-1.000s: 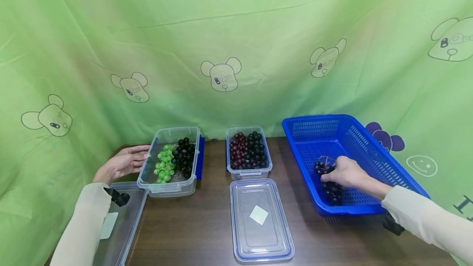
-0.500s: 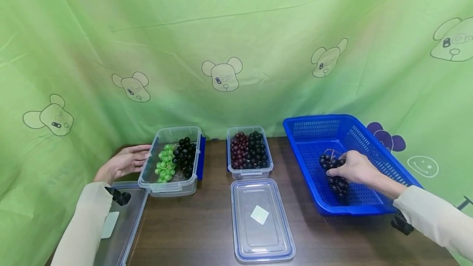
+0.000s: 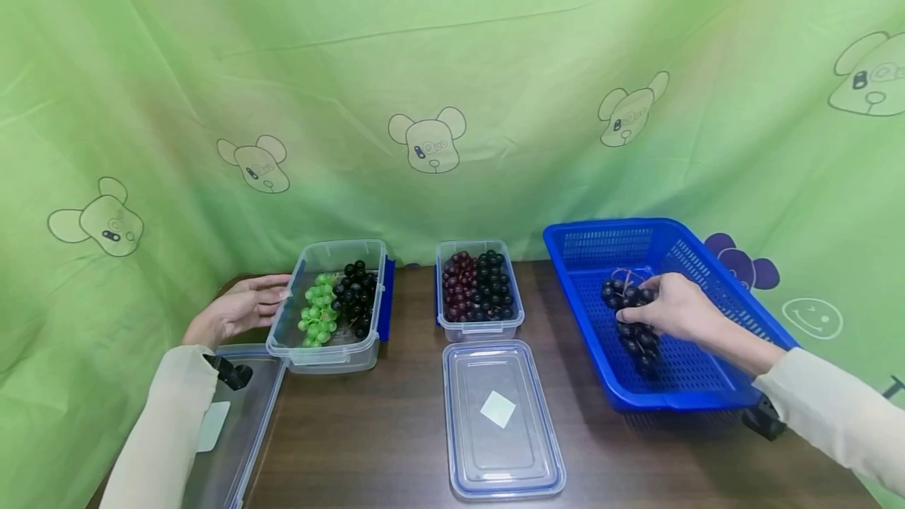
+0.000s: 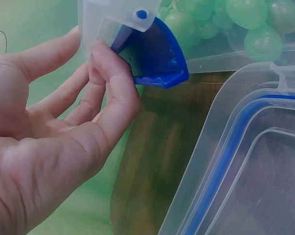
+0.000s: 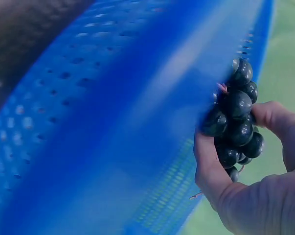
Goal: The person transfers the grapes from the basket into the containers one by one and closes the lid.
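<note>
My right hand [image 3: 675, 306] grips a bunch of dark grapes [image 3: 639, 344] inside the blue basket [image 3: 576, 313]. In the right wrist view, fingers and thumb stand on either side of the dark grapes [image 5: 238, 105]. My left hand [image 3: 240, 309] touches the left side of a clear lidless food container [image 3: 321, 365]. The left wrist view has its fingertips beside the container's lowered blue latch [image 4: 159, 58]. Green grapes [image 3: 318, 313] and a dark bunch [image 3: 356, 297] lie side by side in that container.
A second clear container [image 3: 488, 330] with red and dark grapes stands in the middle. Its front faces a lid [image 3: 504, 446] lying on the wooden table [image 3: 360, 438]. Another lid [image 3: 233, 454] lies under the left forearm. Green cloth [image 3: 339, 38] hangs behind everything.
My right hand has shifted slightly to the right within the basket, and the dark bunch has moved a little with it. My left hand stays at the container's side.
</note>
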Tool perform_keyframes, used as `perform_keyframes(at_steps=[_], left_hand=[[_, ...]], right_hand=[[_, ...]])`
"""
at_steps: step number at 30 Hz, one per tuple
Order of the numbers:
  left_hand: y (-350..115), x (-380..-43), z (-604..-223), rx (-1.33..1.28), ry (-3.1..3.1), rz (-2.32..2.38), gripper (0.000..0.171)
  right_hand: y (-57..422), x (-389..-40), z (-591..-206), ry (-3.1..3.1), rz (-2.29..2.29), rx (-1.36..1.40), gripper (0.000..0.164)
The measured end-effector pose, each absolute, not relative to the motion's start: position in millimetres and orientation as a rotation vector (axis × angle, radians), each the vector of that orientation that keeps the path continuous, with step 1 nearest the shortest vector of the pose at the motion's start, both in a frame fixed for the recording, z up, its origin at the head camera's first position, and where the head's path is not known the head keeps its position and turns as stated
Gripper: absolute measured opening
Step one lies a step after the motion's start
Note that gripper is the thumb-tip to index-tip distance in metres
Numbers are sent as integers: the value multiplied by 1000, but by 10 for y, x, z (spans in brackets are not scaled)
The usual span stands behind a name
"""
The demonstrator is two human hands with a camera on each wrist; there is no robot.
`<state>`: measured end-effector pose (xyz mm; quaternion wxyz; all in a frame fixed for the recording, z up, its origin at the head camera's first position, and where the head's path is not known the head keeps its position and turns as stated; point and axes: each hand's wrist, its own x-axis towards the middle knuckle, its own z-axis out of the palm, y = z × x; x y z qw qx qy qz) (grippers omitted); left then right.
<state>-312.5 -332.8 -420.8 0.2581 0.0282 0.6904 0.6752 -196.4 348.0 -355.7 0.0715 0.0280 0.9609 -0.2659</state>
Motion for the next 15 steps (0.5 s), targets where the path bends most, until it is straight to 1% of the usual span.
perform_keyframes(at_steps=[7,15], left_hand=[[-3326,-3121,-4206,71,1867,1840,71],[-3321,-3109,-4192,67,1871,1841,73]], right_hand=[[3339,-1989,-3340,2916,-872,9,94],[3057,-1986,-3064,2968,-918,-69,89]])
